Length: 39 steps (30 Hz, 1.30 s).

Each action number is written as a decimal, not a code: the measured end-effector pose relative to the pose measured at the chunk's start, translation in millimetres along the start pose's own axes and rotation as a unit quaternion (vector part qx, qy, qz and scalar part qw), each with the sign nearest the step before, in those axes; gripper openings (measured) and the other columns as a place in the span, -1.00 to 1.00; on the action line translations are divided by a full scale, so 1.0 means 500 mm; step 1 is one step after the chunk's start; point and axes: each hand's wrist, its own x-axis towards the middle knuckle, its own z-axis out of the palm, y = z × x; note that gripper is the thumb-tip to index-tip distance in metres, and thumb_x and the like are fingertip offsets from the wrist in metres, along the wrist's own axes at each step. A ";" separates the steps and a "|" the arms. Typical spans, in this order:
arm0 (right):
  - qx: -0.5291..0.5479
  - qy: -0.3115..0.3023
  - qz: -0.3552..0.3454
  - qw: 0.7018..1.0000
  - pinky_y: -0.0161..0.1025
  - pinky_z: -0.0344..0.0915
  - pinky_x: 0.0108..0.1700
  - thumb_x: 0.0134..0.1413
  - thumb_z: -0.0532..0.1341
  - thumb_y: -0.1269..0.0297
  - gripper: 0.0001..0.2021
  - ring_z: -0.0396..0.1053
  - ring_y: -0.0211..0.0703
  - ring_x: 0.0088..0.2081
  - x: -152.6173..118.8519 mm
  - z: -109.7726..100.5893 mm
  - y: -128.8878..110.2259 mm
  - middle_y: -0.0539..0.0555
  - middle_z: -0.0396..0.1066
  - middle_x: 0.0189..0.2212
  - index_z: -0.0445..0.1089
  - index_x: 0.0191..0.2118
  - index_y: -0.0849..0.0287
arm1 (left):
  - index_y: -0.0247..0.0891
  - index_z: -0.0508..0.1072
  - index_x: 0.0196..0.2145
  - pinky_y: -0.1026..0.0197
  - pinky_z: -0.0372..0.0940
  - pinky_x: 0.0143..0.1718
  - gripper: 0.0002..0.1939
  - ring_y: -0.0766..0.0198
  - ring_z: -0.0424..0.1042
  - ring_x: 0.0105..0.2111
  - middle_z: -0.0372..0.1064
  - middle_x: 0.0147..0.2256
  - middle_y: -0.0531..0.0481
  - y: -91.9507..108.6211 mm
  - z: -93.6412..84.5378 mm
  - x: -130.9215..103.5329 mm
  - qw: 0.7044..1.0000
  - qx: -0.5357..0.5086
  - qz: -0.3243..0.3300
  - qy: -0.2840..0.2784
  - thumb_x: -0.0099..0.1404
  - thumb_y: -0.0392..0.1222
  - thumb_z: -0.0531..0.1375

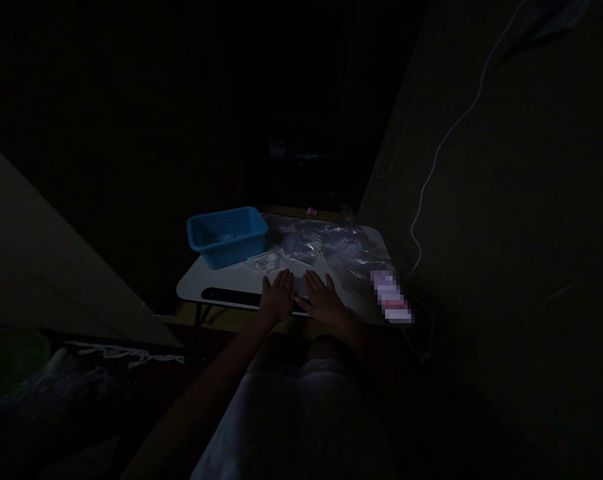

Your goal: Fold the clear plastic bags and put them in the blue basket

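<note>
Both hands rest at the front edge of a small white table [191, 285], palms down. My left hand [278, 295] has its fingers stretched forward. Beside it, my right hand [322, 297] lies with fingers spread. Between them shows a small pale, flat piece [300, 287], touched by the fingertips; the dark hides what it is. Just beyond my left hand are small whitish items in clear plastic [268, 261]. Crumpled clear plastic bags [344, 241] cover the back and right of the table.
A blue basin [231, 239] stands at the table's back left. A pixelated object [392, 297] lies at the right edge. A small pink and white item [312, 211] is behind the table. A white cable [435, 160] hangs along the right wall; a green basket [14, 363] is lower left.
</note>
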 end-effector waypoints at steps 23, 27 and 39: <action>0.023 -0.024 0.006 0.999 0.12 -0.39 0.15 0.06 -0.12 -0.03 -0.33 -0.29 -0.04 0.22 0.004 0.005 -0.001 0.24 -0.18 0.21 -0.13 0.20 0.32 | -0.35 -0.05 0.17 -0.09 -0.23 0.14 -0.49 0.16 -0.14 0.18 -0.09 0.18 -0.17 -0.005 -0.010 -0.007 0.995 -0.037 0.072 0.066 0.32 -0.11 -0.28; 0.026 -0.025 0.004 0.999 0.11 -0.42 0.15 0.04 -0.08 0.06 -0.35 -0.31 -0.04 0.22 0.003 0.007 -0.002 0.19 -0.19 0.21 -0.16 0.21 0.27 | -0.42 -0.01 0.16 -0.05 -0.27 0.15 -0.44 0.14 -0.14 0.18 -0.07 0.17 -0.19 0.029 -0.011 -0.009 0.994 -0.018 0.098 0.035 0.32 -0.04 -0.31; 0.039 -0.029 0.021 0.999 0.07 -0.44 0.16 0.04 -0.11 0.10 -0.39 -0.32 -0.05 0.22 0.005 0.003 -0.008 0.15 -0.18 0.22 -0.10 0.20 0.30 | -0.40 -0.02 0.16 -0.17 -0.33 0.13 -0.39 0.08 -0.21 0.19 -0.14 0.18 -0.21 0.040 -0.023 -0.006 0.998 -0.014 0.047 -0.049 0.30 0.03 -0.36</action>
